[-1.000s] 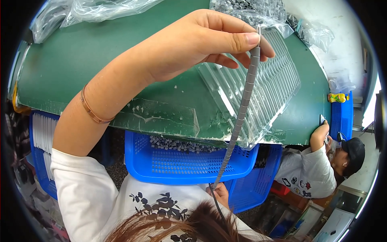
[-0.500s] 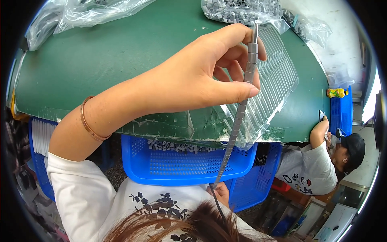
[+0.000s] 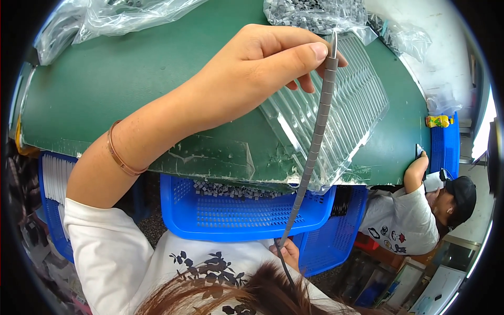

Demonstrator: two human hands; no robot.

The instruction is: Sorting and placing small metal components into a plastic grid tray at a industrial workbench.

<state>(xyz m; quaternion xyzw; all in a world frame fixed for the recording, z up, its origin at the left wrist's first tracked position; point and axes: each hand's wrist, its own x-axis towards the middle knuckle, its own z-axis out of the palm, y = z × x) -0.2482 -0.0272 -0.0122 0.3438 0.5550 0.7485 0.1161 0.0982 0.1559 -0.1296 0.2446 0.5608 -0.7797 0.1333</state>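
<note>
A long thin rod (image 3: 315,142) strung with short grey sleeves rises from near my body to above the table, slightly bowed and leaning right at the top. Its bare silver tip (image 3: 334,42) is pointed. My left hand (image 3: 268,68) has thumb and index finger pinched at the rod just under this tip; its other fingers curl behind. Low by my shirt, my right hand (image 3: 287,255) is closed round the rod's bottom end, from which a dark cord (image 3: 285,268) hangs. Behind the rod, a clear ribbed plastic tray (image 3: 362,100) lies on the green table (image 3: 131,79).
A blue basket (image 3: 247,231) with grey sleeves sits under the table edge, another blue basket (image 3: 331,257) beside it. White rods fill a basket (image 3: 44,210) at left. A bag of grey sleeves (image 3: 310,16) lies at the back. A co-worker (image 3: 404,220) works at right.
My left hand has shifted up the rod, its thumb rising from lower down the sleeves to near the tip. The right hand stays at the bottom.
</note>
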